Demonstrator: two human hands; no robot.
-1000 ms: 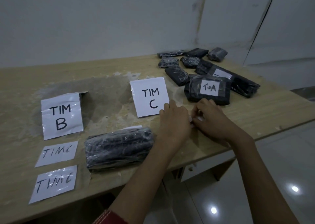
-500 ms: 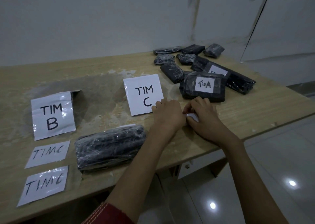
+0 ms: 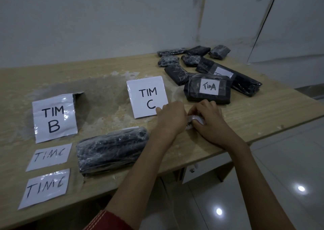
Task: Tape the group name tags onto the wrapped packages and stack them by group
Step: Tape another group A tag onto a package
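- Pinching a white tag (image 3: 197,119) between our left hand (image 3: 171,116) & right hand (image 3: 209,120), low over tabletop (image 3: 263,107).
- Left hand overlaps TIM C sheet (image 3: 147,96) corner.

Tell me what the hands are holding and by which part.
A small white paper piece: the right hand pinches its right end; the left hand meets its left end, fingers hidden.

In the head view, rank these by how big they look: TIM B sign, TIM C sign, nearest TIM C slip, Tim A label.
1. TIM B sign and TIM C sign: alike, unranked.
2. The nearest TIM C slip.
3. Tim A label, farther away.
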